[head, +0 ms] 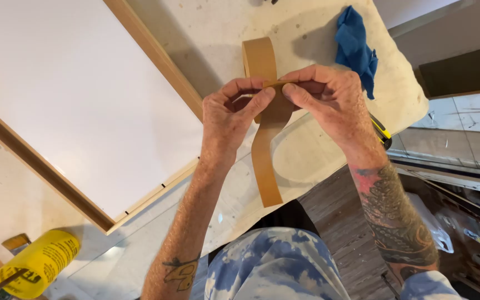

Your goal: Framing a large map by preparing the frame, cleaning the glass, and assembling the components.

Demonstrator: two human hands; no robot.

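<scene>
Pale workbench below us, white framed panel on the left. We pinch the tan strip w/ both hands: left hand & right hand closed thumb-to-finger on it, equally near. Strip runs lengthwise toward us, tail hanging down, loop above.

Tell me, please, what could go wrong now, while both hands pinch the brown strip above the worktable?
1. The left hand and right hand pinch the brown strip at one spot; its long free end hangs loose and might twist or crease.
2. A yellow-and-black tool lies at the worktable edge under the right wrist; an arm movement could knock it off.
3. The yellow can lies on its side and might roll.
</scene>
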